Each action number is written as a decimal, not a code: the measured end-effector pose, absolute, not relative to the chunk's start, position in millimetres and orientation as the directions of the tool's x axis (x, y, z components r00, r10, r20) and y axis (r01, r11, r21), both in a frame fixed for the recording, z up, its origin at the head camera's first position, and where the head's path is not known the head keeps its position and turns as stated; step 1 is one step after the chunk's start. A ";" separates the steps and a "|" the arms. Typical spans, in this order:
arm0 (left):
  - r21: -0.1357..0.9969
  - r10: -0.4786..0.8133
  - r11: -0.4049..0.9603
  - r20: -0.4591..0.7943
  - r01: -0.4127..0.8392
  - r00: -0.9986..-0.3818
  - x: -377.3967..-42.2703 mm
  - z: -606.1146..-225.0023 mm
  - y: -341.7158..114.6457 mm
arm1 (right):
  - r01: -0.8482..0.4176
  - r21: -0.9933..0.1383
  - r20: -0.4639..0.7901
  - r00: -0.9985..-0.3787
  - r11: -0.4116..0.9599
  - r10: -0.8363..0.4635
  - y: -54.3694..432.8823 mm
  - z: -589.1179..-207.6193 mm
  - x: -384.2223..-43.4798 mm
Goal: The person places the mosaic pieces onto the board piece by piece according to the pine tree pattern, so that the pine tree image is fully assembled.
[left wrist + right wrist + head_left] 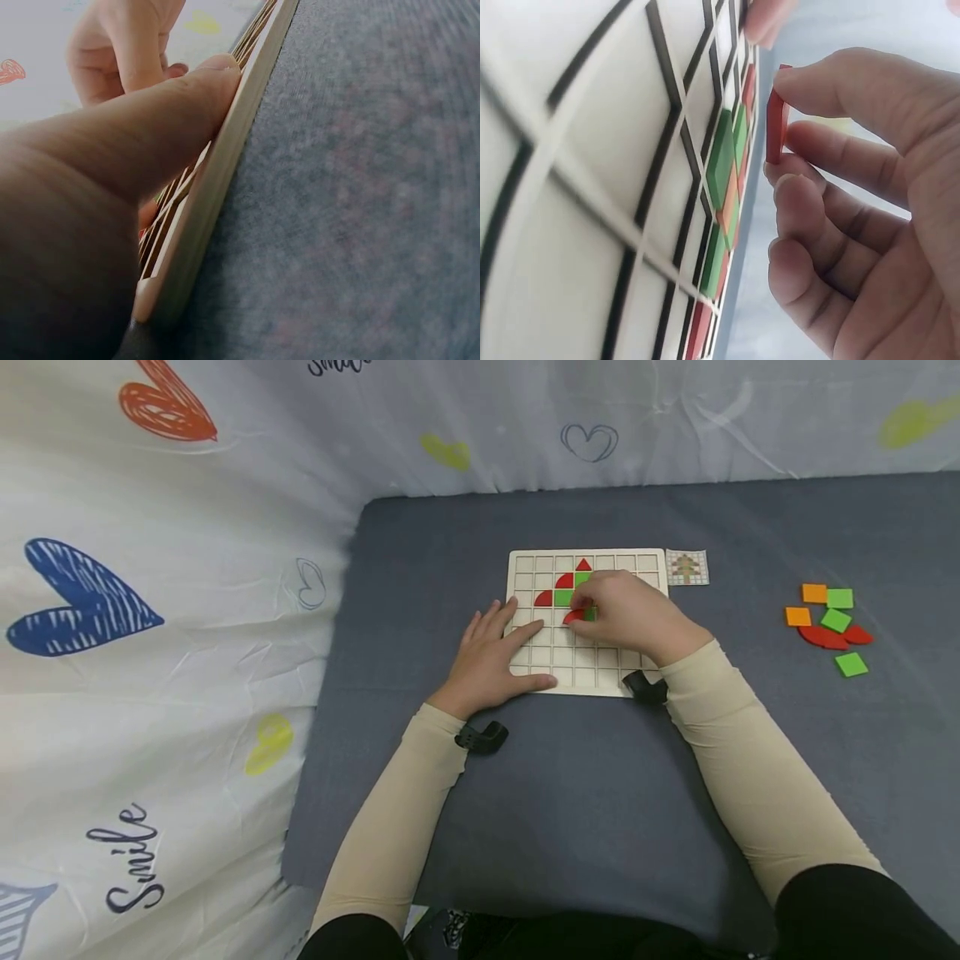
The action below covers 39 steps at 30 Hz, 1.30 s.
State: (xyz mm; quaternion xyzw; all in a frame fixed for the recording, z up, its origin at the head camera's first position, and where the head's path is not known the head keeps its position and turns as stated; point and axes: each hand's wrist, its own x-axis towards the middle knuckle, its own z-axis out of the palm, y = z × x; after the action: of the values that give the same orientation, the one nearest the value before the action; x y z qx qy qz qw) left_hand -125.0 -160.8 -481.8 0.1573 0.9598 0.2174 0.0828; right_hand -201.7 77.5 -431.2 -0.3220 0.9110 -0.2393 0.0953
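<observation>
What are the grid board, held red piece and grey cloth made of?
Grid board: likely matte wood, from its pale edge. Red piece: painted wood or plastic, smooth, crisp-edged; can't tell which. Grey cloth: apparently woven fabric, dull, from its fine grain.

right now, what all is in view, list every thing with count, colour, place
grid board: 1, pale, on the table
board tiles: count unclear, partly hidden, mostly red and green, board's upper middle
held tile: 1, red, pinched in the right hand
picture card: 1, pale with a tree-like design, right of the board
orange squares: 2, orange, table's right
green squares: 3, green, same group
red pieces: count unclear, red, same group
table: 1, grey
curtain: white, printed, behind and left
wrist devices: 2, black, at the wrists
sleeves: 2, beige and black, on the arms
left hand: 1, on the board's left
right hand: 1, over the board
</observation>
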 end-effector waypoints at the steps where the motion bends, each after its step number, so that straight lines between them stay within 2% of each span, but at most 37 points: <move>1: 0.445 0.339 0.855 -0.090 0.266 -0.937 -124.8 -482.1 -160.6 | -0.543 -0.498 -0.019 -0.772 0.676 -0.635 76.0 -432.1 -202.2; 16: 0.445 0.337 0.854 -0.084 0.267 -0.938 -123.5 -483.4 -158.7 | -0.548 -0.465 -0.046 -0.770 0.695 -0.637 68.3 -437.0 -203.5; 24: 0.445 0.339 0.854 -0.085 0.268 -0.937 -123.2 -482.6 -160.3 | -0.579 -0.473 -0.021 -0.747 0.665 -0.665 68.5 -441.9 -205.3; 39: 0.444 0.336 0.856 -0.091 0.264 -0.937 -125.6 -482.0 -160.9 | -0.572 -0.487 -0.022 -0.747 0.659 -0.664 67.3 -442.0 -207.8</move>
State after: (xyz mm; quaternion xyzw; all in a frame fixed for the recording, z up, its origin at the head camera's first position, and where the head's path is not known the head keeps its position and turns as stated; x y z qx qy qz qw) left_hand -125.6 -160.9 -482.0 0.1563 0.9598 0.2180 0.0829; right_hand -207.8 67.3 -442.0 -0.3415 0.9054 -0.2316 0.0995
